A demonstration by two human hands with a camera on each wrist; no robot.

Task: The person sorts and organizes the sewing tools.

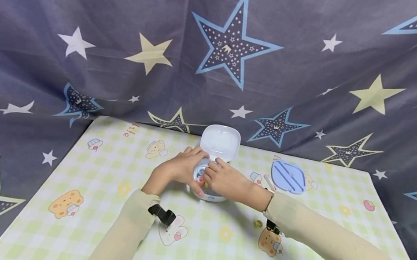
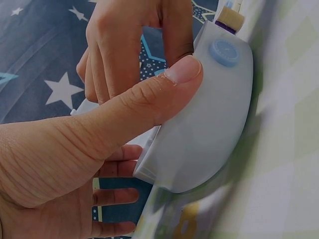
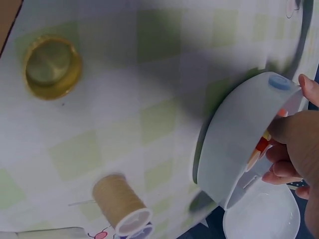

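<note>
A small white sewing box [image 1: 212,198] stands on the table with its lid [image 1: 220,143] raised at the back. My left hand [image 1: 181,166] holds the box at its left side; in the left wrist view the thumb [image 2: 144,94] lies across the outer wall, with a round blue button on it. My right hand [image 1: 231,182] reaches over the rim from the right, fingers bent down inside. Red and yellow-orange thread spools [image 3: 261,144] show beneath those fingers in the right wrist view. I cannot tell whether the right fingertips pinch anything.
Right of the box lies a blue tray insert [image 1: 288,177] with slots, and beside it a thin pale stick [image 1: 270,182]. A gold thimble [image 3: 52,67] and a tan thread spool [image 3: 118,201] sit near my right wrist. A star-patterned curtain [image 1: 117,37] hangs behind the table.
</note>
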